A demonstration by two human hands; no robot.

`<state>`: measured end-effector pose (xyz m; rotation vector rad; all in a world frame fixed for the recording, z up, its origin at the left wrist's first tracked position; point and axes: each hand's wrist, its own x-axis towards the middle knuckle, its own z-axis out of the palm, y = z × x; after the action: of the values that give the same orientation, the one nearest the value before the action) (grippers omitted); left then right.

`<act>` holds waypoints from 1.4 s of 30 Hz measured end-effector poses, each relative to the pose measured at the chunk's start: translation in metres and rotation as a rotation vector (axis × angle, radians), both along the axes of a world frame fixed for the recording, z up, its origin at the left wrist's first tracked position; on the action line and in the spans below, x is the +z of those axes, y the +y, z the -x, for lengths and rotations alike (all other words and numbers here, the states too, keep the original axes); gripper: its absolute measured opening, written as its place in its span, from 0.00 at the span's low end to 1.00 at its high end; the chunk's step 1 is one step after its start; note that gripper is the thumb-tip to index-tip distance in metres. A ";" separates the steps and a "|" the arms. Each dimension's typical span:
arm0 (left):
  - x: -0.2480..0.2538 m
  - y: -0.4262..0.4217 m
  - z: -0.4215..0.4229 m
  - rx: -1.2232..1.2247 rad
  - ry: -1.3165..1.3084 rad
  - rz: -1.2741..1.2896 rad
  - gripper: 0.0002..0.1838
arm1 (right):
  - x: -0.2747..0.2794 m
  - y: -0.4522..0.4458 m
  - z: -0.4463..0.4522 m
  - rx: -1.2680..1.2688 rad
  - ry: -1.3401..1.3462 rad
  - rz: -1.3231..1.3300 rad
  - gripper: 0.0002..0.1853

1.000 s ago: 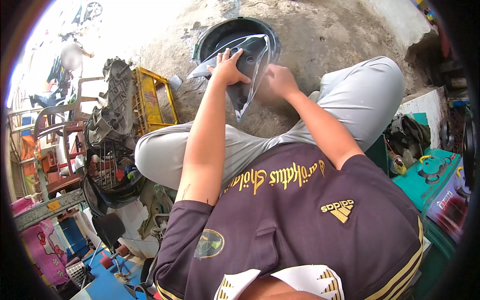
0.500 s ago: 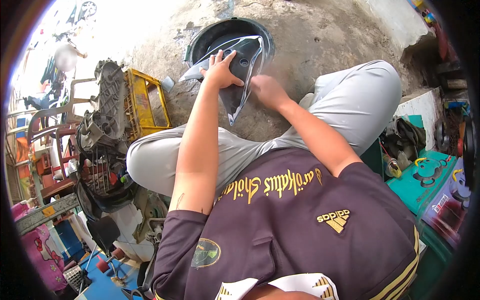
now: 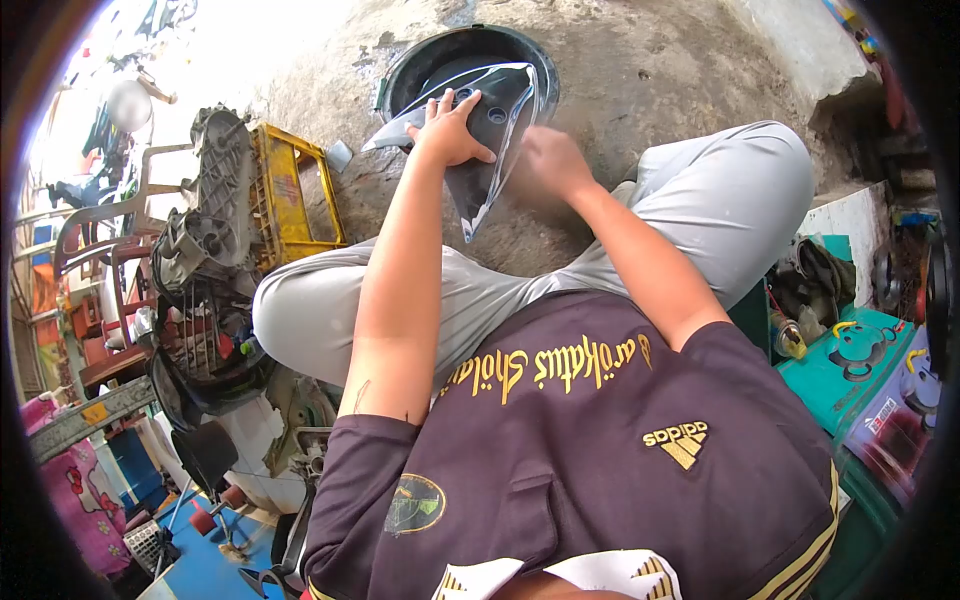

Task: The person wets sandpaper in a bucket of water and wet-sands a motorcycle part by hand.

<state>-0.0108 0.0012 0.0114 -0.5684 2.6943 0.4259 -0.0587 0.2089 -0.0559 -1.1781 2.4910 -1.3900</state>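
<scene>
A dark, roughly triangular plastic panel (image 3: 470, 178) with pale edges and round holes rests across a black round basin (image 3: 395, 82). My left hand (image 3: 452, 132) lies on the panel with its fingers spread, pressing on its surface. Beside the panel's right edge is my right hand (image 3: 556, 165), curled closed and smeared by motion. Whatever it may hold is hidden in the blur. The panel's narrow tip points down toward my lap.
On the left, a yellow crate (image 3: 290, 195) stands beside a grey metal engine casing (image 3: 215, 185). My bent legs in grey trousers (image 3: 715, 200) frame the concrete floor (image 3: 620, 75). A teal and purple box (image 3: 850, 370) sits at the right.
My right hand has shifted a little up and to the right, away from the panel's edge. My left hand stays spread on the panel. The whole view has shifted slightly.
</scene>
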 end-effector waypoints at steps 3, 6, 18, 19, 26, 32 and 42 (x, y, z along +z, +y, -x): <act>-0.001 0.000 0.001 -0.001 -0.009 0.016 0.69 | 0.002 -0.003 -0.020 0.175 0.075 -0.028 0.03; -0.001 -0.001 -0.001 -0.012 0.010 -0.007 0.70 | 0.002 0.001 0.001 0.067 0.029 -0.013 0.03; -0.001 -0.001 0.000 -0.015 0.000 0.007 0.70 | -0.004 -0.003 -0.024 0.104 0.100 -0.071 0.02; -0.001 -0.001 0.000 -0.013 0.000 0.001 0.70 | -0.002 -0.003 -0.030 0.210 0.146 -0.076 0.02; 0.000 -0.001 0.000 -0.009 -0.006 0.003 0.70 | 0.002 -0.002 -0.025 0.089 0.112 -0.078 0.02; 0.001 -0.001 0.000 -0.006 -0.013 0.000 0.70 | -0.007 -0.001 -0.004 0.003 0.053 -0.077 0.03; 0.003 0.002 -0.002 -0.004 0.004 -0.014 0.70 | 0.006 0.002 -0.018 0.011 -0.195 -0.051 0.05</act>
<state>-0.0092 0.0031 0.0147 -0.5591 2.6939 0.4455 -0.0406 0.2106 -0.0503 -0.9935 2.3678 -1.3583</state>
